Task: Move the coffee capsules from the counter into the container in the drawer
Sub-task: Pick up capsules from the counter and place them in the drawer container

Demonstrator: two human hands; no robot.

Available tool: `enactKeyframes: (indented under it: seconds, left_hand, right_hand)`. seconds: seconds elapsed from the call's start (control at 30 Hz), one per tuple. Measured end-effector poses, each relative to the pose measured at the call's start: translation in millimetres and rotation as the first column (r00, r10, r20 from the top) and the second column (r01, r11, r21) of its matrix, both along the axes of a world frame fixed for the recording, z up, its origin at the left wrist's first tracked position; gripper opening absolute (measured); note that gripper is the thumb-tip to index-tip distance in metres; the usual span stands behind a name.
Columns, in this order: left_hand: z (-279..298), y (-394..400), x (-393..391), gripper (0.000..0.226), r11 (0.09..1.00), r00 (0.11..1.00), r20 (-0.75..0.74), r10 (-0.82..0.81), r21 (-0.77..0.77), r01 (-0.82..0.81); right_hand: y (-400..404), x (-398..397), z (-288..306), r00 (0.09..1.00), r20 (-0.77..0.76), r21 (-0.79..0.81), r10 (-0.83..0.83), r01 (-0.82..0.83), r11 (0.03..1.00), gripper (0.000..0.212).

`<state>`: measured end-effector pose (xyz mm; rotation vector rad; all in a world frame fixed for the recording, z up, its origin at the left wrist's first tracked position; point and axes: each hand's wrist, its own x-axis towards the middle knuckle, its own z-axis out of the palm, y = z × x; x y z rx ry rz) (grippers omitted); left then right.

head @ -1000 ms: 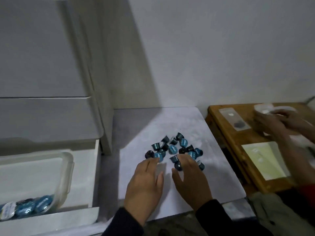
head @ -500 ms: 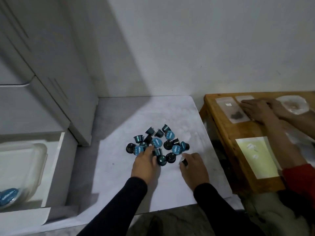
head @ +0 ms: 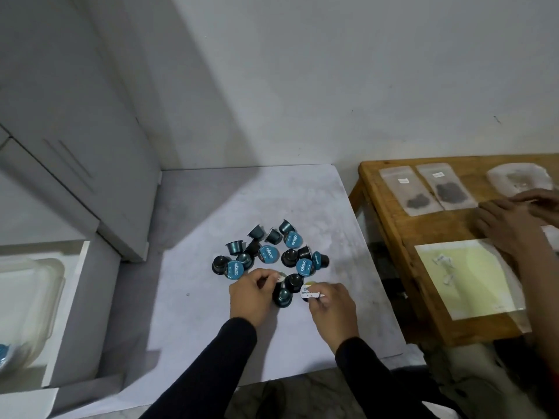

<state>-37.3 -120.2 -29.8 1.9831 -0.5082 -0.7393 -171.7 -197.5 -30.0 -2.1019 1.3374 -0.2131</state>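
Coffee capsules [head: 266, 255] lie in a loose heap on the white counter [head: 211, 313], some showing blue foil lids, others tipped on their sides. At the near edge of the heap, the left hand [head: 251, 297] has its fingers curled around a capsule with a pale lid, and the right hand [head: 332, 306] pinches the rim of another pale-lidded capsule between thumb and fingertips. A dark capsule sits between the two hands, touching neither clearly.

The step in hand looks like gathering a handful. It would go best by closing fully on each capsule before lifting, and by taking those at the heap's near edge so the rest do not roll.

Well to the left of the heap, the open drawer [head: 81, 297] holds a clear plastic container [head: 36, 297]. Only a few blue lids show at its near corner; most capsules remain on the counter.
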Motion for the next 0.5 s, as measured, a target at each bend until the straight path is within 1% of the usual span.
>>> enactKeyframes:
  seconds: [0.1,0.2,0.33,0.43,0.5]
  left_hand:
    - [-4.4,-0.8,-0.6,0.008,0.998,0.998,-0.036,0.055,0.016,-0.054]
    - [-6.5,0.0,-2.4,0.013,0.997,0.996,-0.060,0.070,0.014,-0.069]
    - [-2.5,3.0,-4.3,0.013,0.992,0.986,-0.108,0.127,-0.013,-0.129]
    - [7.5,7.7,-2.7,0.017,0.981,0.973,-0.151,0.173,-0.068,-0.184]
    - [17.2,12.5,-0.6,0.021,0.965,0.962,-0.180,0.205,-0.126,-0.229]
  right_hand:
    - [-2.0,-2.9,-1.2,0.996,0.001,0.043,-0.089,0.089,0.995,0.020]
    - [-5.9,-5.1,-1.2,0.988,0.023,0.090,-0.156,0.153,0.984,0.017]
    - [-8.3,-3.2,3.3,0.955,0.138,0.229,-0.263,0.227,0.947,0.019]
    - [-6.3,2.3,11.8,0.887,0.262,0.343,-0.379,0.282,0.896,0.027]
    - [-5.0,6.6,21.1,0.852,0.332,0.373,-0.405,0.275,0.886,0.026]
